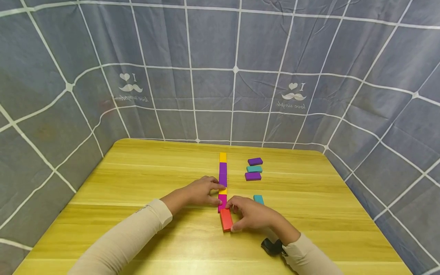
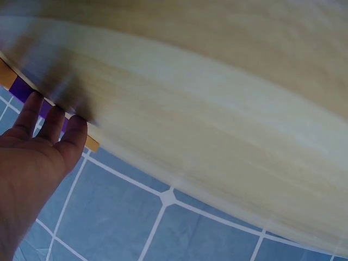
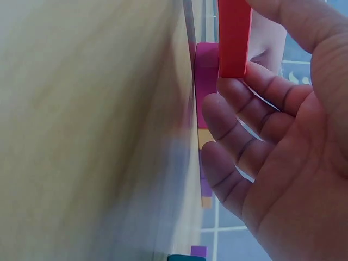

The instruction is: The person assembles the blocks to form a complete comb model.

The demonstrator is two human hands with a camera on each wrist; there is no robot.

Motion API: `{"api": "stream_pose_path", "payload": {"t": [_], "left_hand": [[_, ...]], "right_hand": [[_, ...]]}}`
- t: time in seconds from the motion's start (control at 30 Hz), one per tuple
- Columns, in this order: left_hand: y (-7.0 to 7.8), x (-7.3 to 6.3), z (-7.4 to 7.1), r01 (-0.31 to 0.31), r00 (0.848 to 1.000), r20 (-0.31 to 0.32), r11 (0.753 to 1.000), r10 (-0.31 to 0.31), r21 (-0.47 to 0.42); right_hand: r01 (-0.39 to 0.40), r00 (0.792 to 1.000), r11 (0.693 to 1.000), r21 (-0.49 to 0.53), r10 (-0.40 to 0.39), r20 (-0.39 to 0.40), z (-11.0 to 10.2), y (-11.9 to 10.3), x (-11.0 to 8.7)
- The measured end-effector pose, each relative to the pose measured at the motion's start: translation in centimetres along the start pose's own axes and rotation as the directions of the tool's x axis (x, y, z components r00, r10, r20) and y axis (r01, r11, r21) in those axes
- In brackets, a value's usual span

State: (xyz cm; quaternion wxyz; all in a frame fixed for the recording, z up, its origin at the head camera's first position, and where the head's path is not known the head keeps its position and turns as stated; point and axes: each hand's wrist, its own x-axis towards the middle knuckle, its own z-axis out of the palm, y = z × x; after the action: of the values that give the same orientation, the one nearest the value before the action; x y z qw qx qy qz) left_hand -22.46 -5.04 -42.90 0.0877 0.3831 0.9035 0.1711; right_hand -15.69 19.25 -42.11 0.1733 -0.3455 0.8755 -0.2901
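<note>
A single-file row of coloured blocks runs away from me along the table: a magenta block (image 1: 222, 201) nearest, a yellow block (image 1: 223, 191) behind it, then a purple stretch (image 1: 223, 173) and a yellow end block (image 1: 223, 157). My left hand (image 1: 203, 191) lies over the row's left side, its fingers extended; the index fingertip touches near the yellow block and the thumb tip the magenta one. Between thumb and fingers my right hand (image 1: 253, 214) pinches a red block (image 1: 226, 220) at its two ends. That block is slightly angled at the near end of the magenta block.
Right of the row lie two purple blocks (image 1: 253, 176) with a teal block (image 1: 254, 169) between them. Another teal block (image 1: 258, 199) sits just beyond the right hand. A black wrist device (image 1: 271, 246) is on the right wrist. Grey checked cloth (image 1: 213, 91) hangs behind the wooden table (image 1: 154, 164).
</note>
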Motion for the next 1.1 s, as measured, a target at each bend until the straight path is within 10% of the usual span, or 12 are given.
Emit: {"api": "stream_pose_path", "payload": {"t": [1.1], "left_hand": [[0.1,-0.1,0.0,0.02,1.0,0.008,1.0,-0.02,-0.009]], "right_hand": [[0.108,0.991,0.994,-0.001,-0.107,0.075,1.0,0.1,0.3]]}}
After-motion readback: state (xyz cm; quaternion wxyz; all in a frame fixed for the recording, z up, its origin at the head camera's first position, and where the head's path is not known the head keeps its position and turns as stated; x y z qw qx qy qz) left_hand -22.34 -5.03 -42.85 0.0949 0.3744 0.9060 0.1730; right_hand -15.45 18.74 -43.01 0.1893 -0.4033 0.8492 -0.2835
